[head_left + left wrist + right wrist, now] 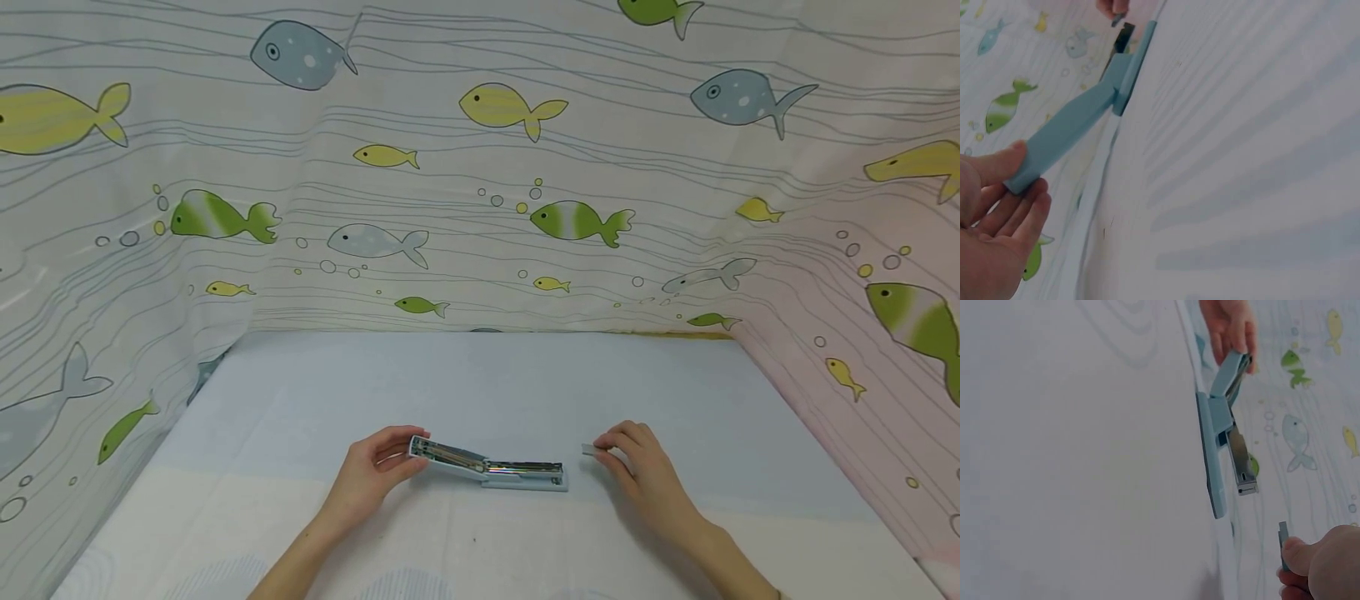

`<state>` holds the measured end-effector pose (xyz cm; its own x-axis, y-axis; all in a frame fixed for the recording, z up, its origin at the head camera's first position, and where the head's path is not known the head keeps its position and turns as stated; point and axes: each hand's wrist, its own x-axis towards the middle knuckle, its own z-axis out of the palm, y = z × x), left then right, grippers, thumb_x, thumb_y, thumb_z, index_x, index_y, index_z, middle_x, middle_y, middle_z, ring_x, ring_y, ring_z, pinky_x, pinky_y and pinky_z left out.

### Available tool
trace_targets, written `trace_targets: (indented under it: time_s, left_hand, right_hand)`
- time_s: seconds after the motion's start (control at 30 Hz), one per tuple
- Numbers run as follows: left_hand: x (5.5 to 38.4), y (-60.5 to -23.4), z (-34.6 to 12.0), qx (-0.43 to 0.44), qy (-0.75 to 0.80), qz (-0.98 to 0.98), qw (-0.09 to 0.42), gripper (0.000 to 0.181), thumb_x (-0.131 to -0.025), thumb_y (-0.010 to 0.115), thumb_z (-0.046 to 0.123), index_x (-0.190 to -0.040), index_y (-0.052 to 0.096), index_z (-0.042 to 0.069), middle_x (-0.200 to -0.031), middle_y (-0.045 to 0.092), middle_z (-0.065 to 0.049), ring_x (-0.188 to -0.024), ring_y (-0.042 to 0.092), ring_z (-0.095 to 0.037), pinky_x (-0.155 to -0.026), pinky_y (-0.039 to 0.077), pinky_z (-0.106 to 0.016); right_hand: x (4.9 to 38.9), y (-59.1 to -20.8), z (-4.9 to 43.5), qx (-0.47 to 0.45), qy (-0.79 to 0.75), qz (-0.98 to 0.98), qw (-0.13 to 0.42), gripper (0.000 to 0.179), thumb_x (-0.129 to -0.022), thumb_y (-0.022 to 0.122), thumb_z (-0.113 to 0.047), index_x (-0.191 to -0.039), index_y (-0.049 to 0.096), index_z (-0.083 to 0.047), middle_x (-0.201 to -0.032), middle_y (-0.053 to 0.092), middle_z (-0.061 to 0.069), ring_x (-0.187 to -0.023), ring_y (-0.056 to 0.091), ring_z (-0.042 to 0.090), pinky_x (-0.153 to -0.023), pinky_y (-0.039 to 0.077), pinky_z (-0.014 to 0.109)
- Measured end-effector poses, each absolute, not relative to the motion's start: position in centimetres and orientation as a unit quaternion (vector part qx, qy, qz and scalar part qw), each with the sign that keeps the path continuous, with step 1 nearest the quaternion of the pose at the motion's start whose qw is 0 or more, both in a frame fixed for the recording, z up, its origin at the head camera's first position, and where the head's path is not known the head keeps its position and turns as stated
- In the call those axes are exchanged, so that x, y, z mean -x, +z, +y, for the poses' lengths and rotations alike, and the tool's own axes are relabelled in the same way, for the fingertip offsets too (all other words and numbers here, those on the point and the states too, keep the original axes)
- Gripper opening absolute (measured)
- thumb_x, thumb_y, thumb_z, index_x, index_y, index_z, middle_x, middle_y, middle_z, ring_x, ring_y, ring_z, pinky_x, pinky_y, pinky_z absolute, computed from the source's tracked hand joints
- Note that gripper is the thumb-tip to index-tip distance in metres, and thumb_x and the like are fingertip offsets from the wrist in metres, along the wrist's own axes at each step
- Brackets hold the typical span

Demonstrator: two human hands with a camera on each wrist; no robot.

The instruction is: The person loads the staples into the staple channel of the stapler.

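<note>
A light blue stapler lies opened out on the table, its metal staple channel exposed. My left hand grips the end of its raised top arm, thumb on one side and fingers on the other. The base rests on the tabletop. To the right of the stapler, my right hand pinches a small grey strip of staples between thumb and fingers. A short gap separates the strip from the stapler's right end.
A pale blue and white cloth covers the table. Fish-printed curtains stand along the back and both sides of the tabletop.
</note>
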<state>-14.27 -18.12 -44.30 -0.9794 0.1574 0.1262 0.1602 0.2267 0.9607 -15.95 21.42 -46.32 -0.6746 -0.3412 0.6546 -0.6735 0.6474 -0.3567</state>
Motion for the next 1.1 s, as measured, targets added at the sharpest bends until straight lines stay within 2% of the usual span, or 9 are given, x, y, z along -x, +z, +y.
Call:
trace_targets:
  time_s: [1.1]
  left_hand:
    - [14.3, -44.6, -18.1, 0.104, -0.620, -0.778, 0.003, 0.043, -0.084, 0.080, 0.011, -0.124, 0.065, 0.005, -0.123, 0.069, -0.015, -0.108, 0.067, -0.011, -0.091, 0.058, -0.022]
  right_hand:
    - [16.0, -46.0, 20.3, -0.309, 0.304, -0.853, 0.290, 0.027, -0.076, 0.081, 0.006, -0.095, 0.069, -0.010, -0.096, 0.061, -0.006, -0.090, 0.050, 0.011, -0.075, 0.040, 0.014]
